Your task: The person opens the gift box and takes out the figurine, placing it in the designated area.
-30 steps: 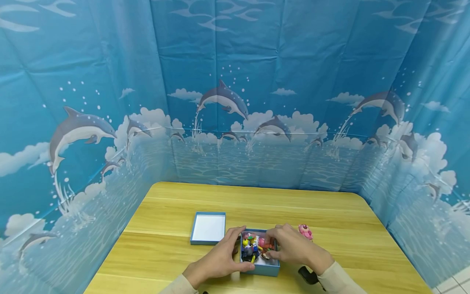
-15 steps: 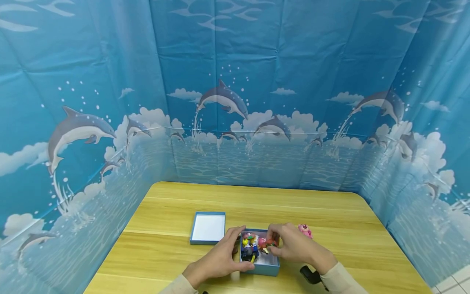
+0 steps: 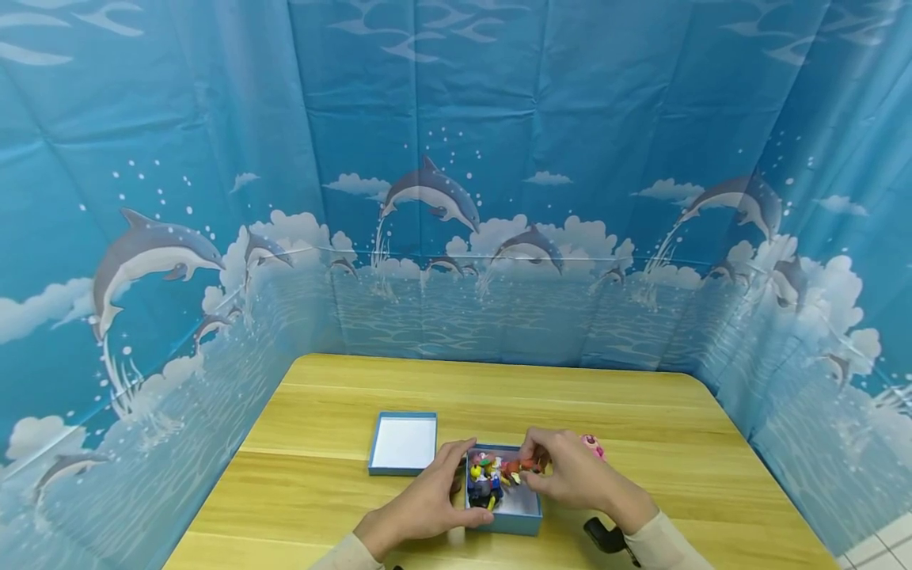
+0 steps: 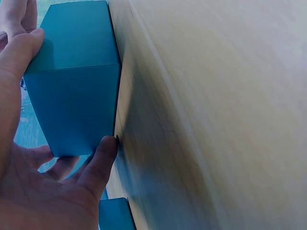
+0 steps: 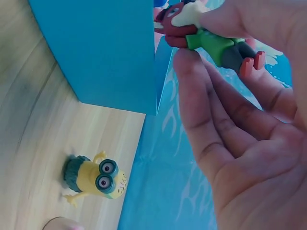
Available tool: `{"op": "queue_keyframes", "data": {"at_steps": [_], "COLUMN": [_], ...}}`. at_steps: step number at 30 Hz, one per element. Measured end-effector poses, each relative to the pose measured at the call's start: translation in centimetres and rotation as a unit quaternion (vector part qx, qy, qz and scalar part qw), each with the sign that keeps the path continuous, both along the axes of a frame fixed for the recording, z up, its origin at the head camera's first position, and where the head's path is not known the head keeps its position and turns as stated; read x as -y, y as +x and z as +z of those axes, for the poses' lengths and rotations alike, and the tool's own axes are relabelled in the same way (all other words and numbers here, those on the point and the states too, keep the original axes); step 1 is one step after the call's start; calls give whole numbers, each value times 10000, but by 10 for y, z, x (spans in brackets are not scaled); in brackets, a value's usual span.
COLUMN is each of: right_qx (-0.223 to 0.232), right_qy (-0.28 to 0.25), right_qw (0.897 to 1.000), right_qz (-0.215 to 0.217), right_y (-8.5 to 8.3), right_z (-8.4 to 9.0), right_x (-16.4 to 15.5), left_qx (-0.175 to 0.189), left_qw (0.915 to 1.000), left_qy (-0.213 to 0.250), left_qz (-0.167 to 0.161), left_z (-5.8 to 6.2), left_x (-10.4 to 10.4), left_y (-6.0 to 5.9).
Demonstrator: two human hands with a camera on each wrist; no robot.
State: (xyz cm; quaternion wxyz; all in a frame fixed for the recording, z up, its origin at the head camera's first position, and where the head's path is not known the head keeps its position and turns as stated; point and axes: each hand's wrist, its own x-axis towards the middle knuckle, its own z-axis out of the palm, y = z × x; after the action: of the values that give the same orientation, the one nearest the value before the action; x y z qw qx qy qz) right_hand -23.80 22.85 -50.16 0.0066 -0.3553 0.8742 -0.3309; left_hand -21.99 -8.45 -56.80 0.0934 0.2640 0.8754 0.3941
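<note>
In the head view, my left hand (image 3: 427, 495) grips a blue box (image 3: 506, 523), thumb at the near side and fingers round the far left corner. Several colourful toy figures (image 3: 484, 483) lie inside, mostly on the left. My right hand (image 3: 577, 475) is over the box's right rim. Between its thumb and fingers it pinches a small toy figure (image 5: 216, 48) with a reddish-brown head, green top and dark trousers, right beside the rim in the right wrist view. The left wrist view shows the fingers of my left hand (image 4: 62, 201) against the box's blue end.
The shallow blue lid (image 3: 404, 443), white inside, lies on the wooden table (image 3: 321, 475) left of the box. A pink toy bear (image 3: 593, 445) sits right of the box, partly behind my right hand. In the right wrist view a yellow minion figure (image 5: 93, 178) is on the table.
My right hand has drawn the toy figure up and slightly to the right, toward the box's right rim. More of the box's white floor shows. The left hand stays in place.
</note>
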Motion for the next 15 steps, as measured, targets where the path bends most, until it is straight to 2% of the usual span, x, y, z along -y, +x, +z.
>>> {"op": "queue_keyframes", "data": {"at_steps": [7,15], "right_qx": [-88,-89], "right_qy": [-200,-454], "right_qw": [9998,9988], "right_qz": [33,-142], "right_y": [3,6], "right_z": [1,1], "right_x": [0,0], "left_qx": [39,14], "left_qw": [10000,10000], "left_qy": [37,66], "left_qz": [3,3], "left_z": [1,3], "left_x": [-1,-1], "left_y": [-1,1]}}
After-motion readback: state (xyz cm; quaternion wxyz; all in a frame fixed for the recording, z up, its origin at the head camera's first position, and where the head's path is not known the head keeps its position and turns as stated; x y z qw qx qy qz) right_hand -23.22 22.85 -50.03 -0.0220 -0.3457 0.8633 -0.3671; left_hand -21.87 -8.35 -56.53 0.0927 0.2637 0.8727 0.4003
